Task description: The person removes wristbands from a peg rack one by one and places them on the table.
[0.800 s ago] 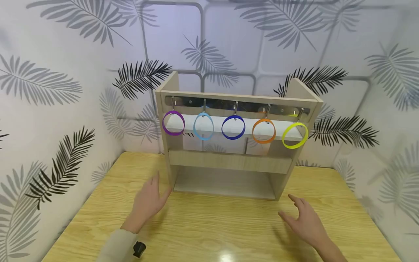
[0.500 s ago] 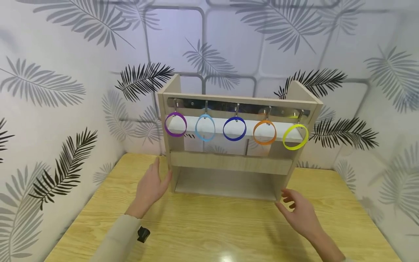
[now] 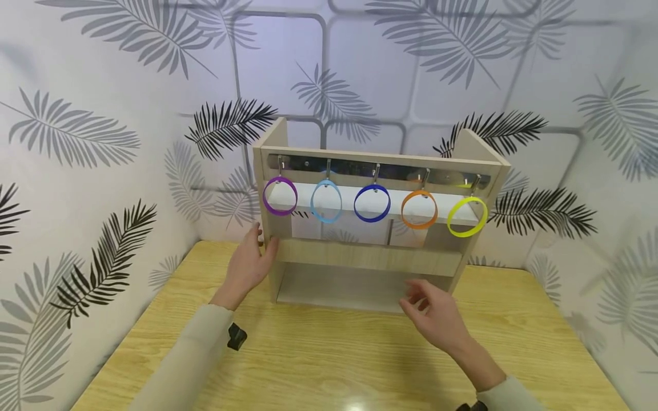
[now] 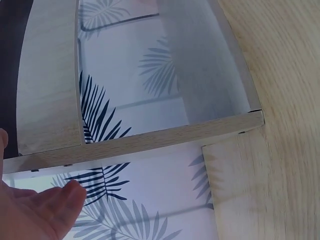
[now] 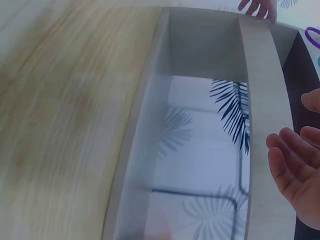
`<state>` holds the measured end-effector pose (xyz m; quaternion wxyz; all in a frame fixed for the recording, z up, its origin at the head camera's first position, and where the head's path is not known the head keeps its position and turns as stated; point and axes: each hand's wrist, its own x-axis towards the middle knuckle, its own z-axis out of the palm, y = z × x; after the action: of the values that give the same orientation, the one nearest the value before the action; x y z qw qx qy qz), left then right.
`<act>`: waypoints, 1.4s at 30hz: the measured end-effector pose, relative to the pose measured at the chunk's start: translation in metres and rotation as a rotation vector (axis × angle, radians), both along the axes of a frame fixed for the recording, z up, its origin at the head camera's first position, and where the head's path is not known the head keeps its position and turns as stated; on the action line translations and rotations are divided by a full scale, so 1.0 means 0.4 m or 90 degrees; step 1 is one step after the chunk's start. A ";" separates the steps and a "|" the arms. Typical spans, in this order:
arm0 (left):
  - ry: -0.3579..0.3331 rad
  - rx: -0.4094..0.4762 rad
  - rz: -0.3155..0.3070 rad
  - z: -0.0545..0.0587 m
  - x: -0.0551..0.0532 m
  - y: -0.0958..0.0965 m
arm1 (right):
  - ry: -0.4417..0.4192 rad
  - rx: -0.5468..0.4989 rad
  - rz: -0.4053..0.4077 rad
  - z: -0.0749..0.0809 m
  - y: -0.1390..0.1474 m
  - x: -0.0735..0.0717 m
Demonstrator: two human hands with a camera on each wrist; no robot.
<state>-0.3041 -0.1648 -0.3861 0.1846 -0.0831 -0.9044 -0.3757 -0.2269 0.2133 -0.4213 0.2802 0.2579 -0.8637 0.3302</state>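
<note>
We have the wooden rack (image 3: pixel 365 255) upright on the tabletop (image 3: pixel 329 359), left hand (image 3: pixel 249 264) at its left edge, right hand (image 3: pixel 436 315) in front, fingers (image 4: pixel 72 195) apart and gripping nothing, and judge it stiff, fairly heavy, best held by both side panels (image 4: pixel 165 133).

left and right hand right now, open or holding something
Left hand: open, at the left side of the wooden rack; contact can't be told.
Right hand: open, fingers loosely bent, holding nothing.
</note>
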 end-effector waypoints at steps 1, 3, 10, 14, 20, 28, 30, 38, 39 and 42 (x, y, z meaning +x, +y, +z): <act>0.004 0.014 -0.007 0.002 -0.007 0.001 | -0.003 0.000 0.008 0.008 -0.011 -0.002; 0.016 0.038 -0.021 0.003 -0.020 0.003 | -0.007 -0.001 0.022 0.021 -0.032 -0.006; 0.063 0.063 -0.043 -0.003 -0.045 0.011 | 0.001 -0.014 0.073 0.061 -0.108 -0.017; 0.069 0.067 -0.034 -0.010 -0.053 0.013 | -0.001 -0.014 0.102 0.091 -0.154 -0.022; 0.040 0.087 -0.026 -0.020 -0.057 0.017 | 0.029 0.003 0.132 0.146 -0.220 -0.037; 0.017 0.090 -0.020 -0.015 -0.060 0.020 | 0.080 -0.001 0.184 0.230 -0.302 -0.074; 0.015 0.087 -0.020 -0.014 -0.060 0.020 | 0.082 -0.006 0.192 0.250 -0.320 -0.080; 0.029 0.081 -0.028 -0.022 -0.068 0.015 | 0.103 0.002 0.157 0.313 -0.381 -0.105; 0.030 0.081 -0.029 -0.024 -0.070 0.015 | 0.105 0.002 0.156 0.319 -0.386 -0.108; 0.032 0.087 -0.025 -0.027 -0.073 0.016 | 0.111 0.003 0.155 0.336 -0.400 -0.119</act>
<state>-0.3331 -0.1583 -0.3969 0.2052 -0.0976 -0.8700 -0.4375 -0.2746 0.0531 -0.2869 0.3112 0.3888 -0.7995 0.3358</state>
